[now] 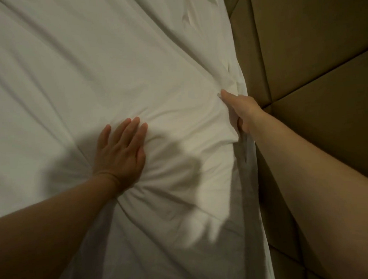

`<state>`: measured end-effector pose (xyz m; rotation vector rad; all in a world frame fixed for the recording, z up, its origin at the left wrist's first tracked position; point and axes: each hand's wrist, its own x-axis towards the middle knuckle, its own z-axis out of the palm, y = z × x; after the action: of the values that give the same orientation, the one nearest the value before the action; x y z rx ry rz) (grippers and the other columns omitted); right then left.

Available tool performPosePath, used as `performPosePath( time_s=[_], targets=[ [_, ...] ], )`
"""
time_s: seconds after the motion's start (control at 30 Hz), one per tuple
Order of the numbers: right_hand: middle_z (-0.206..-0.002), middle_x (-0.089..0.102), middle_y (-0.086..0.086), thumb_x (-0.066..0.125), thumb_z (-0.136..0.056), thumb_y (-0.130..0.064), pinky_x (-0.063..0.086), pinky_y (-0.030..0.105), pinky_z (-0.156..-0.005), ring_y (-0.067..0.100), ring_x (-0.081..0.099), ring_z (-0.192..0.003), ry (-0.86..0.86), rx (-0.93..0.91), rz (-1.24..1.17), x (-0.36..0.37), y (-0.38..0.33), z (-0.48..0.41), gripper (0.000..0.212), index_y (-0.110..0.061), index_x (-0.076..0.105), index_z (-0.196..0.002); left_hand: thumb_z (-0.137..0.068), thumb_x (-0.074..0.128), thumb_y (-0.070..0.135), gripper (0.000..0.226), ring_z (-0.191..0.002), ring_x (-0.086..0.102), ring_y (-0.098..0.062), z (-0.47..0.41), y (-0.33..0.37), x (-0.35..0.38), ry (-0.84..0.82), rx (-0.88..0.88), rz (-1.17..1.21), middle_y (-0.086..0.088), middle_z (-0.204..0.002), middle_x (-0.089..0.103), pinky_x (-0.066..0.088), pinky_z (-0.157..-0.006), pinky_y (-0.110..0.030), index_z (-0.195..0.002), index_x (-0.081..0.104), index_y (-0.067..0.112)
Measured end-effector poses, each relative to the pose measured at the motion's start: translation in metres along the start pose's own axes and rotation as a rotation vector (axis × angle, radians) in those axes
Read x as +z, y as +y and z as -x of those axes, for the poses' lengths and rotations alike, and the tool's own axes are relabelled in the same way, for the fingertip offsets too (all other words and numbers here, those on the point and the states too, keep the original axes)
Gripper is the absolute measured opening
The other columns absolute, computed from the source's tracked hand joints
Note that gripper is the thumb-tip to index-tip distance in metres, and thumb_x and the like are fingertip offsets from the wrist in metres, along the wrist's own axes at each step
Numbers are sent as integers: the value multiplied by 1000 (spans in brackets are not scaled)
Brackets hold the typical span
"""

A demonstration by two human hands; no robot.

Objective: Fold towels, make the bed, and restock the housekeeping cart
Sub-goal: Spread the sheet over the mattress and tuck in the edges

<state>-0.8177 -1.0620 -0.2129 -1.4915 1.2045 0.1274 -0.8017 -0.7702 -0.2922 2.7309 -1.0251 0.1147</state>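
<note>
**Entry 1: fingers [133,129], left hand [120,156].** Straight, slightly apart, laid flat on the sheet [88,69] left of frame centre. I read this as an anchor: the palm pins the cloth so that a tug elsewhere does not drag the whole layer. Creases fan out from the heel of the palm.

**Entry 2: right hand [241,112].** Right of centre, at the sheet's edge. One digit lies along the top of the cloth and the others curl under a bunched fold, so I log it as clamped on that edge. My guess at the purpose is drawing the edge taut, or working it down beside the panels.

**Entry 3: sheet.** White and wrinkled, filling the left and middle of the frame and running off the top, left and bottom. The bed beneath is hidden. The only axis I can fix is the visible edge. It runs top to bottom just right of centre, leaning rightward toward the bottom, against the panels. The full length is not in view.

**Entry 4: padded panels [313,45].** Tan, on the right side of the frame, with slanted seams.

**Entry 5: thin band [112,178].** On the left wrist.
</note>
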Motion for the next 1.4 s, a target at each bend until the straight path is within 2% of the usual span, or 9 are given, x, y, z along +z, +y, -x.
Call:
performPosePath(
  time_s=[0.13,0.23,0.33,0.43,0.5,0.67,0.8,0.93,1.4],
  targets=[
    [-111,61,-4,56,-89,-50,45,29,-74,16,56,-95,46,-31,75,-10,40,36,49,-14,58,-124,-86,36,32,53,-128,40,-26,0,0,1,-22,-10,2,-11,-140,50,23,-105,-40,-135,48,15],
    [-69,51,-1,56,-91,-46,34,26,-50,15,45,-62,35,-61,143,-22,71,72,36,-11,58,-85,-86,35,31,52,-129,38,-24,0,1,-1,-8,0,1,-10,-140,49,22,-105,-40,-134,48,15],
    [-71,48,1,58,-90,-44,38,27,-46,19,46,-62,56,-155,183,-26,95,90,29,-16,53,-85,-88,34,30,50,-129,42,-27,1,1,-4,6,4,-7,-11,-140,48,24,-105,-45,-133,49,13],
    [-122,50,-1,59,-88,-47,52,35,-82,18,52,-107,123,-196,361,-21,110,98,52,-20,48,-131,-87,36,26,49,-125,50,-31,0,4,-10,-27,20,-15,-15,-136,52,30,-103,-50,-130,53,10],
    [-141,40,1,58,-90,-42,40,40,-105,20,41,-127,228,-230,449,-18,124,112,61,-18,37,-142,-89,39,21,44,-122,53,-32,0,6,-14,-3,44,-52,-17,-133,55,33,-101,-52,-127,56,8],
    [-146,38,6,48,-97,-35,27,42,-109,26,32,-134,386,-214,639,-20,199,191,56,-15,31,-146,-95,35,22,47,-134,39,-30,22,25,-31,-141,-90,61,-17,-145,42,21,-110,-52,-139,43,7],
    [-149,37,7,43,-98,-36,21,43,-111,27,30,-138,494,-143,716,-23,263,244,54,-16,32,-147,-93,40,24,42,-117,58,-27,66,73,-33,-147,70,17,-17,-131,57,42,-96,-50,-129,56,10],
    [-155,26,6,37,-99,-39,15,42,-115,24,20,-143,517,-87,822,-21,310,287,54,-19,29,-149,-86,38,33,51,-124,51,-27,124,136,-47,-231,259,213,-14,-138,52,29,-102,-48,-131,55,16],
    [-146,35,16,46,-98,-25,28,34,-105,29,30,-132,844,322,14,0,376,385,50,-4,36,-142,-88,36,33,50,-130,42,-31,213,178,-44,-367,549,134,-15,-141,46,25,-104,-58,-133,49,13]
  ],
)
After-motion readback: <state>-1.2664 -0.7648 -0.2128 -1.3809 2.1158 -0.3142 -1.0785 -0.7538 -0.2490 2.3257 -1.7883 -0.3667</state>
